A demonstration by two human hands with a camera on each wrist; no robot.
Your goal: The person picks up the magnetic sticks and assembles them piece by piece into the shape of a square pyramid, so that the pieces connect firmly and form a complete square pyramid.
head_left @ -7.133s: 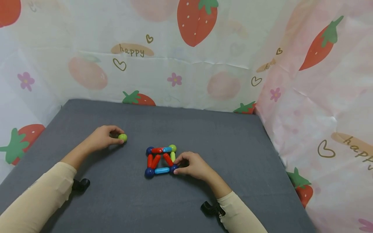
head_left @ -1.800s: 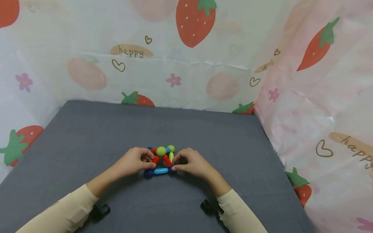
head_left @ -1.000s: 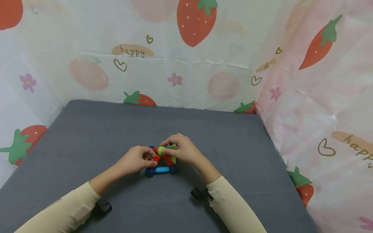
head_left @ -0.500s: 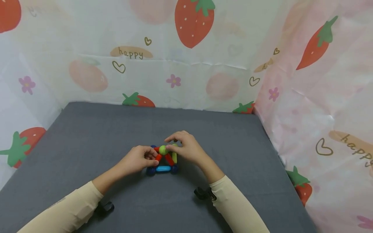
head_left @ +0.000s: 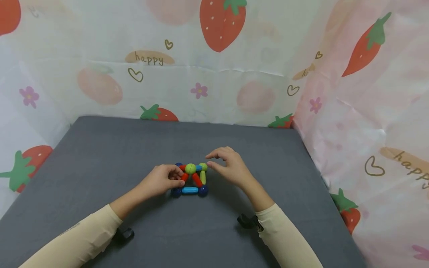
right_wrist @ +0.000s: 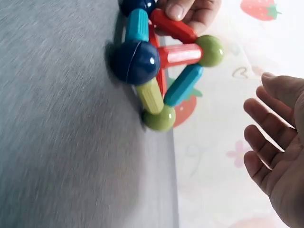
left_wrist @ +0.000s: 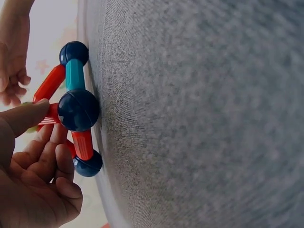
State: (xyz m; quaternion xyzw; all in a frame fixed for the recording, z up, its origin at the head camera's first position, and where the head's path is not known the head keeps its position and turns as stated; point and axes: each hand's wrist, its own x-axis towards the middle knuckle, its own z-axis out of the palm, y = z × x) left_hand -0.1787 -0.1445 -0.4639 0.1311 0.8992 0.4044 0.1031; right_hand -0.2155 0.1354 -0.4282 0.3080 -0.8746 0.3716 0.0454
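Note:
A small frame of magnetic rods and balls (head_left: 190, 190) stands on the grey table. Dark blue balls (right_wrist: 136, 61) and a green ball (right_wrist: 159, 118) sit at its base corners. Another green ball (head_left: 190, 169) is at the peak, where red rods (right_wrist: 180, 55) and a blue rod (right_wrist: 184, 84) lean together. My left hand (head_left: 162, 179) pinches a leaning red rod between thumb and fingers, best seen in the left wrist view. My right hand (head_left: 231, 165) hovers just right of the frame, fingers loosely extended and holding nothing; the right wrist view shows a gap.
The grey cloth-covered table (head_left: 134, 137) spreads around the frame. Strawberry-printed sheets (head_left: 214, 74) rise behind it and at both sides. A black wrist mount (head_left: 249, 222) hangs under the right sleeve, another (head_left: 124, 235) under the left.
The left hand has brought the green ball from the left onto the frame's peak and now grips a red rod. The right hand touched that ball, then drew away right. The frame shifted slightly right.

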